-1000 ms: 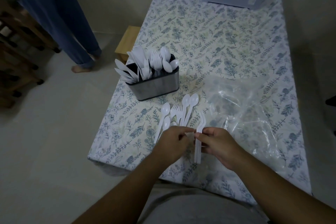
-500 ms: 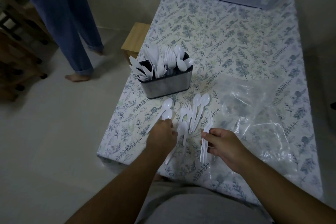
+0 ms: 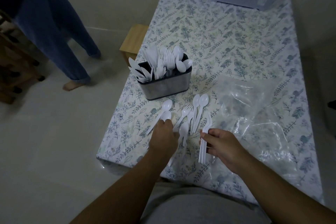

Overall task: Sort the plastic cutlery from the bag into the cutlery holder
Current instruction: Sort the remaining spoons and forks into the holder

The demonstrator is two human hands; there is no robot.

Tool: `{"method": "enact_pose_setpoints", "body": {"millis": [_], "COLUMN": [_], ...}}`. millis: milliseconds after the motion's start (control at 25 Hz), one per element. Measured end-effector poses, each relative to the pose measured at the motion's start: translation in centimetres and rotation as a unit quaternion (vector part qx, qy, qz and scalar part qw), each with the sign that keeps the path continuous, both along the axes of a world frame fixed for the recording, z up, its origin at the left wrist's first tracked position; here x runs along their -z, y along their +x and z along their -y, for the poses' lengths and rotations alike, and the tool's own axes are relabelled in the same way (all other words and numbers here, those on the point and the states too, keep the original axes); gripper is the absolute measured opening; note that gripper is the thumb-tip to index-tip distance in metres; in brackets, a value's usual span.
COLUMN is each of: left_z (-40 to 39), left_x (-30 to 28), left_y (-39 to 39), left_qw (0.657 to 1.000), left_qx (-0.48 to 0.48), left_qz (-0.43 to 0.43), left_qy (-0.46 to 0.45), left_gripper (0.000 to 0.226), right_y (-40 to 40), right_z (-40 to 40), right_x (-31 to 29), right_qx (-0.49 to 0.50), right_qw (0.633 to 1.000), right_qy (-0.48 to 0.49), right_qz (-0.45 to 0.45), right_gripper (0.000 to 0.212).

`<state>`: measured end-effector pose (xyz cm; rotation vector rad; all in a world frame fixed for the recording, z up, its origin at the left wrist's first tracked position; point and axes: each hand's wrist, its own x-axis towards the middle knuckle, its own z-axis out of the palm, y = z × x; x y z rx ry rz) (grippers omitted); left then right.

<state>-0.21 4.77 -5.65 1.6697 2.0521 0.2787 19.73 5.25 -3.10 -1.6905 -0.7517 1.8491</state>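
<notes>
Right hand [image 3: 221, 144] fingers pinching a fork bundle [image 3: 205, 138], left hand [image 3: 164, 137] covering spoons [image 3: 164, 112], its fingers hidden, clear bag [image 3: 254, 114] lying beside, cutlery holder [image 3: 164, 82] standing behind

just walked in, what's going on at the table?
A person is sorting white plastic cutlery into a metal cutlery holder, which already stands full of knives, forks and spoons. The right hand grips a bundle of forks. The left hand reaches down onto two loose spoons on the floral tablecloth; more spoons and forks lie between the hands. The clear plastic bag lies flat to the right, looking emptied.
</notes>
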Motion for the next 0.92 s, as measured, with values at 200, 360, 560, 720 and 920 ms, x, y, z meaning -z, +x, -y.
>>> {"method": "enact_pose_setpoints", "body": {"millis": [200,360,560,720,920], "left_z": [-0.5,0.3,2.5,2.9,2.3], "left_x": [-0.4,-2.2,-4.2,-4.0,-3.3], "left_y": [-0.5,0.1,2.3,3.2,3.2], "left_qw": [1.0,0.953,0.831,0.823,0.959], "left_qx": [-0.009,-0.111,-0.086,-0.073,0.148], "left_qz": [0.003,0.282,0.533,0.549,0.242], "left_qy": [-0.019,-0.013,-0.132,-0.129,0.01], "left_gripper": [0.018,0.018,0.038,0.036,0.025], "right_y": [-0.1,-0.1,0.2,0.7,1.1], "right_z": [-0.3,-1.1,-2.2,-2.1,-1.9], "right_x": [0.4,-0.5,-1.5,-1.4,-0.7], "right_qx": [-0.01,0.008,0.043,0.01,-0.073], "right_qw": [1.0,0.999,0.992,0.992,0.996], "right_qy": [0.002,0.006,0.003,0.021,0.049], "right_qz": [-0.004,-0.04,-0.115,-0.121,-0.001], "right_gripper": [0.029,0.017,0.019,0.019,0.013]}}
